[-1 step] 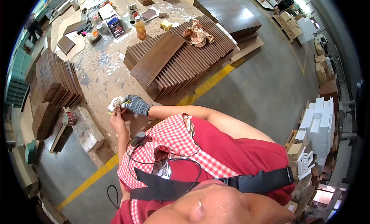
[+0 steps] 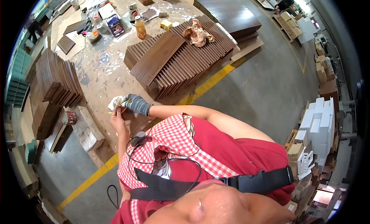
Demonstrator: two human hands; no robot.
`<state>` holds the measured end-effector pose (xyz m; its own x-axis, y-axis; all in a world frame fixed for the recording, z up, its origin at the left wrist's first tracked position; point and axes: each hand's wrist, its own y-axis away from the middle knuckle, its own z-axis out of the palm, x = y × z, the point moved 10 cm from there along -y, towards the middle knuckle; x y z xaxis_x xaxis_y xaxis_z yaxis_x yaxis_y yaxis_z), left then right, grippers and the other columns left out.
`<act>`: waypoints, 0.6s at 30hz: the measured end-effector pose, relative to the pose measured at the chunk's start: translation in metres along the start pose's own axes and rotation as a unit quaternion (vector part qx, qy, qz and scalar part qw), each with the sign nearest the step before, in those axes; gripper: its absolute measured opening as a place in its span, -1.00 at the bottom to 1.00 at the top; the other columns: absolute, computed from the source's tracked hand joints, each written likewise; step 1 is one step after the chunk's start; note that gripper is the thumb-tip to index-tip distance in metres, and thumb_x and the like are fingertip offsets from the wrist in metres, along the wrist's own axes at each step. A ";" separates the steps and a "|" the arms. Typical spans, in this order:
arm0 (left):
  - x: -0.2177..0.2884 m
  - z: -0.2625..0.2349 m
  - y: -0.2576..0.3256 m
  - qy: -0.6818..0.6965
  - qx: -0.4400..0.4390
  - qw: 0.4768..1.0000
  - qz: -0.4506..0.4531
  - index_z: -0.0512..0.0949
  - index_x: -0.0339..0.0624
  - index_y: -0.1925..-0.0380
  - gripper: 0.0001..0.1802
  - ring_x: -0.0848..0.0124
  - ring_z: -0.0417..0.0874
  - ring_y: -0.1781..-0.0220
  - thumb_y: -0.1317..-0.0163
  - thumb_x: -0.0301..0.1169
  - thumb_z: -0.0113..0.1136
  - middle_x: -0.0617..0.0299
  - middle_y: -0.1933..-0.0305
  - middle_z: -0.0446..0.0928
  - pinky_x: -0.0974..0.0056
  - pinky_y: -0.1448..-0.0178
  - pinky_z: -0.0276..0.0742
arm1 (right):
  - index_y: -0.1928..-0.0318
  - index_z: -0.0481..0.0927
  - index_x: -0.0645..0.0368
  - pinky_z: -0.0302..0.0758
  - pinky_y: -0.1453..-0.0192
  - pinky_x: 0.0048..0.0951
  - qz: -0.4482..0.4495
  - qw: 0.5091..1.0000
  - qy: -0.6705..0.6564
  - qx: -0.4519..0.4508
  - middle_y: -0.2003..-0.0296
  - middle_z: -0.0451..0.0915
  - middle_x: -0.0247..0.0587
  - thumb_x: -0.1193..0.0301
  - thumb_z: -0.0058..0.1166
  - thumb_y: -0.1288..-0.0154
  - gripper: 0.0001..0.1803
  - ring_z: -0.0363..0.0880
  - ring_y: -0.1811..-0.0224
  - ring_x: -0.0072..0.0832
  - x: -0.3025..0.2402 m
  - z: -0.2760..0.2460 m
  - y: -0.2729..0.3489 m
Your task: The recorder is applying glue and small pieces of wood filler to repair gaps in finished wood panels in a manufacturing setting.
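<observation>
My right hand (image 2: 135, 104), in a grey knit glove, and my bare left hand (image 2: 117, 117) meet over the near edge of a paint-splattered workbench (image 2: 104, 66). Between them they hold a small crumpled white rag (image 2: 115, 103) with a thin yellow piece sticking out of it. The left fingers pinch the rag from below. The gloved fingers close on it from the right. What the rag wraps is hidden. Just behind the hands lies a fanned stack of dark brown wooden boards (image 2: 173, 58).
A crumpled brownish cloth (image 2: 197, 33) lies on the boards. More dark boards (image 2: 58, 79) stand on the left, and a small tin (image 2: 69, 117) beside them. Bottles and cans (image 2: 139, 26) stand at the back. A yellow floor line (image 2: 210, 83) runs past. White blocks (image 2: 318, 123) are stacked right; another person (image 2: 284, 2) stands far off.
</observation>
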<state>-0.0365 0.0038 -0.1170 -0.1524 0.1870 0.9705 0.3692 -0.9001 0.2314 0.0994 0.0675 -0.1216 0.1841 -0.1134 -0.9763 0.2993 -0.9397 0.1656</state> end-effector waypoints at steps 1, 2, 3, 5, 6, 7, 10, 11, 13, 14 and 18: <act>-0.008 -0.002 -0.002 0.024 0.016 0.999 -0.031 0.58 -0.38 0.21 -0.76 0.53 0.58 0.31 -0.35 -0.38 0.08 0.17 0.34 0.64 0.47 0.18 0.45 | 0.27 0.58 0.25 0.49 0.17 -0.40 -0.014 1.000 0.015 0.008 0.37 0.62 -0.12 0.37 0.18 -0.18 -0.80 0.57 0.34 -0.38 0.000 -0.001 -0.002; -0.009 -0.003 -0.004 0.024 0.018 0.999 -0.033 0.58 -0.38 0.21 -0.76 0.53 0.58 0.31 -0.35 -0.38 0.08 0.17 0.34 0.64 0.47 0.18 0.45 | 0.27 0.58 0.25 0.50 0.17 -0.39 -0.008 1.000 -0.013 -0.003 0.36 0.63 -0.13 0.38 0.16 -0.18 -0.81 0.58 0.33 -0.37 0.001 0.003 -0.004; -0.005 -0.005 -0.008 0.005 0.022 1.000 -0.014 0.59 -0.37 0.24 -0.75 0.54 0.58 0.33 -0.34 -0.36 0.10 0.17 0.35 0.64 0.47 0.20 0.45 | 0.27 0.58 0.25 0.50 0.17 -0.39 -0.006 1.000 -0.013 -0.006 0.36 0.63 -0.13 0.38 0.16 -0.18 -0.81 0.58 0.33 -0.37 0.002 0.005 -0.006; 0.003 -0.019 -0.013 -0.035 0.045 0.998 0.025 0.61 -0.37 0.28 -0.73 0.56 0.58 0.36 -0.33 -0.32 0.12 0.18 0.37 0.64 0.47 0.24 0.45 | 0.27 0.59 0.24 0.50 0.16 -0.39 0.002 1.000 -0.022 -0.018 0.36 0.62 -0.11 0.40 0.15 -0.18 -0.83 0.57 0.33 -0.35 0.002 0.019 -0.010; 0.013 -0.022 -0.013 -0.070 0.052 0.995 0.057 0.62 -0.39 0.32 -0.67 0.55 0.57 0.39 -0.31 -0.26 0.16 0.19 0.39 0.64 0.45 0.24 0.45 | 0.27 0.60 0.23 0.50 0.16 -0.39 -0.014 0.999 -0.025 -0.037 0.37 0.62 -0.13 0.39 0.13 -0.19 -0.83 0.57 0.34 -0.36 0.005 0.028 -0.014; 0.015 -0.024 -0.016 -0.135 0.049 0.989 0.046 0.62 -0.40 0.29 -0.67 0.54 0.57 0.36 -0.29 -0.26 0.18 0.22 0.41 0.64 0.42 0.22 0.45 | 0.25 0.61 0.21 0.50 0.16 -0.40 -0.111 0.991 0.073 -0.023 0.37 0.62 -0.14 0.36 0.11 -0.23 -0.82 0.56 0.32 -0.42 -0.005 0.028 -0.015; 0.009 -0.035 -0.016 -0.121 0.010 0.993 -0.006 0.65 -0.31 0.26 -0.72 0.53 0.55 0.35 -0.28 -0.29 0.12 0.29 0.38 0.63 0.41 0.23 0.42 | 0.19 0.60 0.20 0.50 0.19 -0.39 -0.097 0.987 -0.071 -0.106 0.34 0.64 -0.21 0.27 0.09 -0.30 -0.75 0.55 0.31 -0.49 -0.020 0.040 0.000; 0.006 -0.043 -0.012 -0.068 -0.004 0.997 -0.024 0.65 -0.29 0.31 -0.74 0.56 0.52 0.40 -0.26 -0.30 0.14 0.31 0.43 0.61 0.42 0.30 0.39 | 0.19 0.60 0.18 0.49 0.21 -0.40 -0.136 0.985 0.006 -0.102 0.36 0.62 -0.25 0.26 0.10 -0.30 -0.76 0.53 0.34 -0.50 -0.022 0.048 0.002; -0.008 -0.055 -0.002 -0.016 0.001 0.996 -0.084 0.64 -0.25 0.41 -0.80 0.59 0.49 0.45 -0.22 -0.36 0.13 0.33 0.48 0.57 0.43 0.38 0.35 | 0.11 0.56 0.21 0.52 0.17 -0.40 -0.147 0.982 0.074 -0.092 0.34 0.64 -0.15 0.25 0.11 -0.27 -0.69 0.57 0.32 -0.43 -0.029 0.052 0.014; -0.003 -0.054 0.005 0.026 0.008 0.997 -0.070 0.63 -0.26 0.45 -0.80 0.58 0.50 0.46 -0.21 -0.38 0.12 0.31 0.50 0.57 0.43 0.39 0.35 | 0.14 0.57 0.21 0.52 0.22 -0.43 -0.038 0.993 -0.021 -0.113 0.35 0.64 -0.20 0.28 0.15 -0.25 -0.71 0.58 0.33 -0.47 -0.013 0.058 0.014; -0.030 -0.067 0.031 0.093 0.013 0.991 -0.090 0.58 -0.34 0.31 -0.81 0.57 0.54 0.39 -0.28 -0.40 0.12 0.27 0.39 0.60 0.44 0.26 0.43 | 0.18 0.59 0.17 0.49 0.42 -0.60 0.147 0.951 -0.213 -0.171 0.41 0.64 -0.30 0.39 0.10 -0.29 -0.84 0.55 0.50 -0.57 0.043 0.094 0.037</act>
<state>-0.0818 -0.0558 -0.1432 -0.3843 0.2658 0.8841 0.3436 -0.8477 0.4042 0.0302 -0.0023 -0.1704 -0.0677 -0.5435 -0.8367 0.5936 -0.6959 0.4041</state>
